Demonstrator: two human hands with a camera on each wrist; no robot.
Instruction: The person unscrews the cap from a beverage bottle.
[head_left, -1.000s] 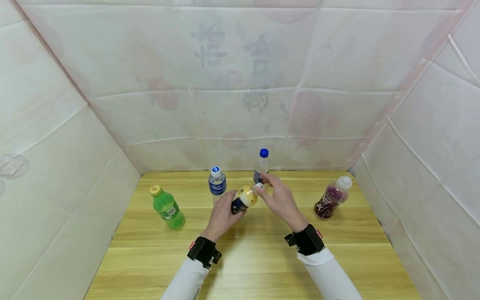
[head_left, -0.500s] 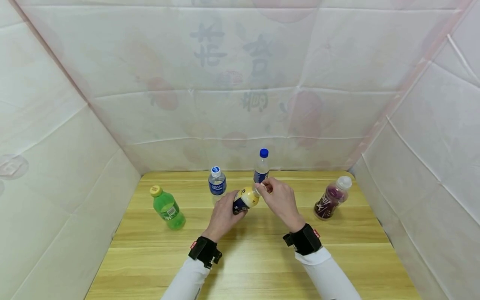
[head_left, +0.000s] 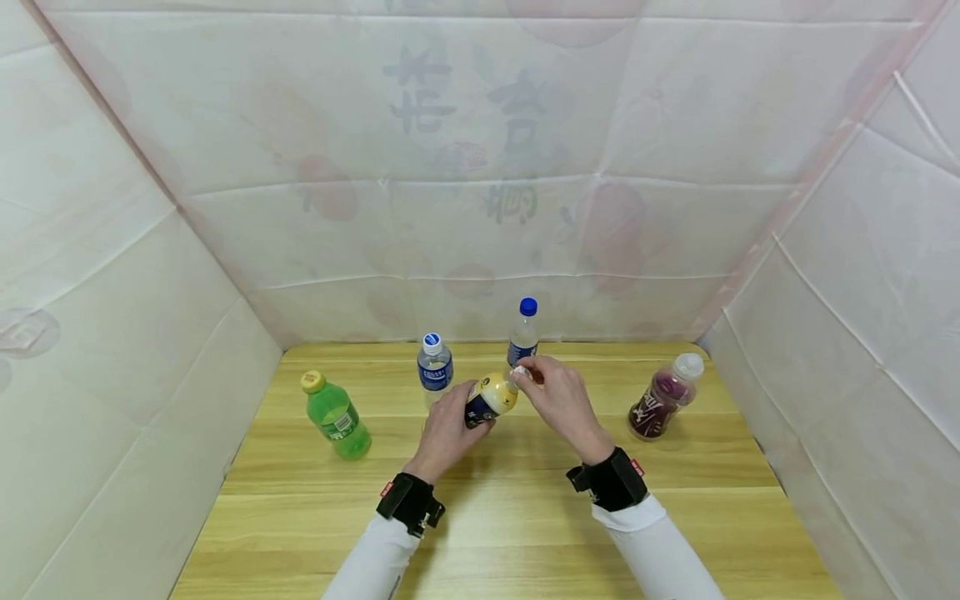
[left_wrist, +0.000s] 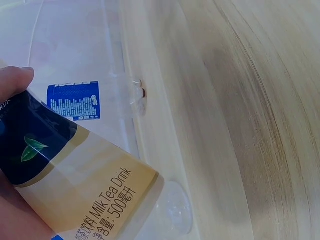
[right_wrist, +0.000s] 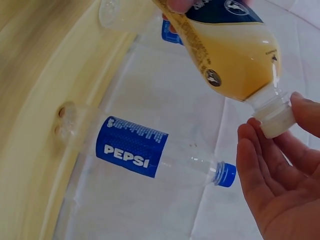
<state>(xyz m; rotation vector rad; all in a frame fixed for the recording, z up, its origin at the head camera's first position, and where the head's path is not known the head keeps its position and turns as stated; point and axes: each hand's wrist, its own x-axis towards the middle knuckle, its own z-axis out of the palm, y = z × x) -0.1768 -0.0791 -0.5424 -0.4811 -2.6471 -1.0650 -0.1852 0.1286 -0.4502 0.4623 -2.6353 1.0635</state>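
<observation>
My left hand grips the body of a milk tea bottle, tilted with its neck to the upper right. Its label is dark blue and yellow, and "Milk Tea Drink" shows near the base in the left wrist view. My right hand pinches the white cap between thumb and fingers. In the right wrist view the cap sits at the bottle's mouth; whether it is loose, I cannot tell. Just behind my right hand stands a clear Pepsi bottle with a blue cap.
A clear bottle with a blue label stands behind my left hand. To the left is a green bottle with a yellow cap, to the right a purple drink bottle. White sheeted walls enclose the wooden table.
My right hand has shifted slightly left, and its fingers have changed position around the cap, uncovering more of the Pepsi label. My left hand and the milk tea bottle have barely moved.
</observation>
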